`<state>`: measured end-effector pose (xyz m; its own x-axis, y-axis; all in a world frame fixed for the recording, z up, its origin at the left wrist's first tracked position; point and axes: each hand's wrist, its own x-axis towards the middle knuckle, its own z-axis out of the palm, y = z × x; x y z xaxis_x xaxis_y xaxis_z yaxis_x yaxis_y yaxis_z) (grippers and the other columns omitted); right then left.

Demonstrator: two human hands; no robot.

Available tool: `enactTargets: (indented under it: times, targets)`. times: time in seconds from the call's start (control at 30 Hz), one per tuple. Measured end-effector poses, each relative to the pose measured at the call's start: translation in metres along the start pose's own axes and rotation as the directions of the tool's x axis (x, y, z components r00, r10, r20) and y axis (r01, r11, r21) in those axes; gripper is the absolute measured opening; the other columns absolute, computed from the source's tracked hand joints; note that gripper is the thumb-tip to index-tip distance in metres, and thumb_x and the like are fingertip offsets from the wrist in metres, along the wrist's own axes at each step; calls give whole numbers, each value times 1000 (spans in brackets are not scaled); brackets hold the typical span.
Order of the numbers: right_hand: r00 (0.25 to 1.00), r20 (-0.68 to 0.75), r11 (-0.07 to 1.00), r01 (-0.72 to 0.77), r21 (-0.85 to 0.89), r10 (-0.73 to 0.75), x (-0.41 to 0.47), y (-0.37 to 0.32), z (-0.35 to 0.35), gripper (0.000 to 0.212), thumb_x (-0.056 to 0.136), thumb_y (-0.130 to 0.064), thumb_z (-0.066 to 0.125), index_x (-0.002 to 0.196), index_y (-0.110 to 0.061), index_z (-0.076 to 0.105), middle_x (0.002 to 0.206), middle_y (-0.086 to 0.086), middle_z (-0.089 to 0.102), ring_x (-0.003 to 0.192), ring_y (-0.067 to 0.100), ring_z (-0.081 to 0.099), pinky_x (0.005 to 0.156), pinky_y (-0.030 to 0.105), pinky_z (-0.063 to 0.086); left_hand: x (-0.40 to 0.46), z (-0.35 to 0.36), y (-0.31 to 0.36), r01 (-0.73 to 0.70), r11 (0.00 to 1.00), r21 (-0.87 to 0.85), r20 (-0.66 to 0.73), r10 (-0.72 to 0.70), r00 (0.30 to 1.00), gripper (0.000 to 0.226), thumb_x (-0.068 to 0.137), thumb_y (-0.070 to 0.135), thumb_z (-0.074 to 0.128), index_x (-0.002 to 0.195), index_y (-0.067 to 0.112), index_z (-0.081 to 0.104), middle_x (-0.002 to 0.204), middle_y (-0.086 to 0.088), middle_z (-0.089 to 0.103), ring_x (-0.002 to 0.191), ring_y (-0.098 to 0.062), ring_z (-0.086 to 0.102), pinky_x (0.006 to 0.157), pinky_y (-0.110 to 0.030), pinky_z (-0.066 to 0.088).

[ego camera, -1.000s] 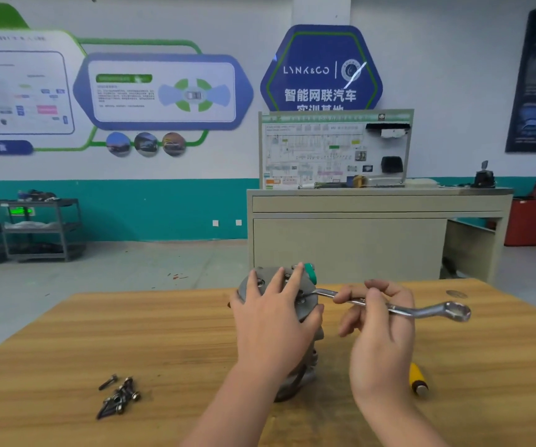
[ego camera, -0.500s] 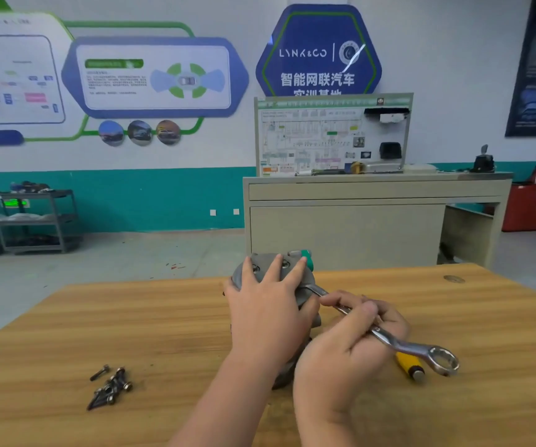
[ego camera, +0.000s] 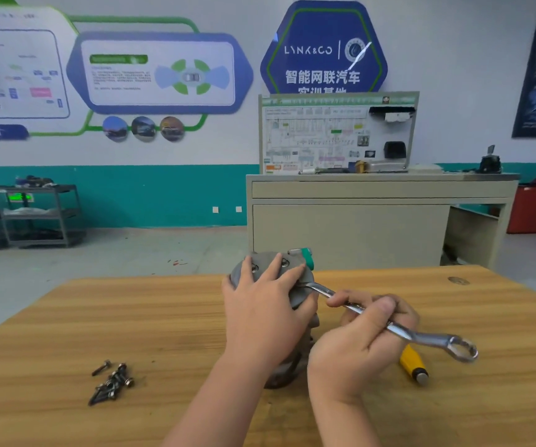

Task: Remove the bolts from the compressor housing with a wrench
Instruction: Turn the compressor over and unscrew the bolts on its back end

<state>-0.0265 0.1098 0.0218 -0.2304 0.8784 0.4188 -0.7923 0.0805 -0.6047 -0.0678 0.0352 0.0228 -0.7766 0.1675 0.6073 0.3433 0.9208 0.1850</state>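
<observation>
The compressor housing (ego camera: 271, 269) stands upright on the wooden worktop (ego camera: 131, 324), mostly hidden under the left hand (ego camera: 260, 314), whose fingers (ego camera: 273, 267) lie spread and straight across its grey top face, pressing down. Two bolt heads (ego camera: 284, 262) show in that face between those spread fingers, and a green cap (ego camera: 307, 254) sticks up just beyond the fingertips. The right hand (ego camera: 357, 343) grips the shank of a ring wrench (ego camera: 421, 337), its fingers curled round the metal and the thumb laid along it. The wrench's near end reaches under the left fingertips at the housing's rim; its free ring end juts out past the right fingers. Just behind the right hand lies a yellow-handled tool (ego camera: 413, 366). Well to the left of both hands, a small heap of loose bolts (ego camera: 112, 382) rests on the worktop.
</observation>
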Motion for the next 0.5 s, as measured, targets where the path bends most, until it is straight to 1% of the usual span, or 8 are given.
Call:
enactTargets:
  times: [0.07, 0.13, 0.2, 0.27, 0.33, 0.4, 0.43, 0.5]
  targets:
    - [974, -123, 980, -182, 82, 191, 23, 7, 8, 23, 100, -20, 30, 79, -17, 37, 45, 0, 55, 44, 13, 49, 52, 21, 40, 1, -2, -7, -49, 998, -32, 23, 50, 998, 58, 81, 72, 30, 134, 53, 42, 151, 21, 36, 146, -26, 18, 110, -50, 20]
    - [922, -165, 937, -348, 37, 350, 48, 13, 17, 25, 103, -21, 28, 81, -15, 39, 45, 0, 56, 39, 9, 50, 45, 16, 39, 4, -4, -10, -92, 995, -48, 52, 94, 994, 60, 80, 74, 29, 134, 53, 42, 150, 22, 35, 147, -22, 16, 112, -50, 17]
    - [908, -115, 876, -418, -241, 402, 67, 26, 24, 25, 103, -22, 28, 93, -7, 44, 63, 8, 59, 50, 16, 54, 46, 24, 37, 6, -4, -9, -105, 994, -40, 64, 107, 992, 59, 81, 74, 31, 136, 53, 40, 151, 22, 33, 147, -22, 13, 114, -52, 14]
    - [904, 29, 691, -305, -655, 427, 89, 36, 29, 29, 102, -20, 31, 100, 3, 50, 80, 14, 56, 64, 28, 49, 53, 32, 30, 6, -4, -8, -116, 993, -37, 40, 118, 992, 59, 81, 74, 33, 136, 53, 40, 153, 21, 31, 148, -21, 12, 115, -52, 13]
    - [830, 233, 476, -45, -878, 507, 108, 36, 39, 28, 98, -17, 36, 86, 3, 52, 83, 16, 55, 61, 27, 44, 49, 32, 26, 5, -1, -10, -144, 988, -53, -27, 143, 989, 66, 79, 74, 33, 140, 51, 36, 160, 15, 16, 149, -19, 5, 116, -47, 12]
    - [772, 339, 331, 176, -927, 538, 117, 33, 57, 26, 95, -21, 40, 79, -4, 50, 74, 10, 51, 66, 27, 47, 51, 29, 28, 1, 3, -12, -151, 970, -192, -158, 121, 980, 79, 74, 74, 40, 147, 48, 22, 161, 13, -12, 149, -13, -8, 118, -34, 6]
    - [763, 368, 270, 259, -927, 532, 117, 32, 67, 22, 94, -22, 42, 82, -7, 53, 74, 7, 51, 72, 28, 49, 54, 28, 31, -4, 6, -12, -138, 941, -308, -236, 65, 970, 85, 72, 74, 46, 148, 49, 16, 158, 16, -17, 148, -9, -10, 116, -25, 4]
    - [737, 429, 159, 410, -898, 523, 110, 32, 90, 19, 94, -20, 45, 100, -12, 61, 95, 7, 61, 83, 27, 51, 63, 28, 36, -20, 20, -14, -91, 834, -544, -328, -112, 938, 93, 66, 72, 59, 145, 49, 15, 158, 13, -3, 145, 3, 0, 111, -8, 7]
